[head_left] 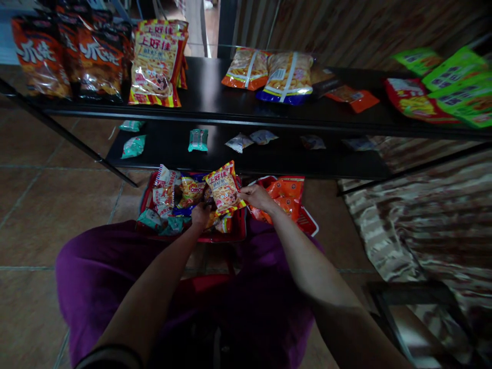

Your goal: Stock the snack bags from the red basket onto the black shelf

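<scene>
Between my hands, above the red basket (pixel 243 233), is a yellow and red snack bag (pixel 223 189) with its printed front facing up. My right hand (pixel 257 198) pinches this bag by its right edge. Over the middle of the basket, my left hand (pixel 200 214) has its fingers curled at a dark item beside the bag's lower left; what they hold is hidden. A blue and yellow snack bag (pixel 192 192), red and white packets (pixel 164 195) and teal packets (pixel 149 219) lie in the basket. Orange bags (pixel 286 195) are just right of my right hand.
A black two-tier shelf (pixel 207 97) stands ahead, its lower board (pixel 165 148) close behind the basket. Black and orange bags (pixel 100 64) and green bags (pixel 461 77) fill its top ends. A second red basket (pixel 307 223) sits at right, near a striped curtain (pixel 418 215).
</scene>
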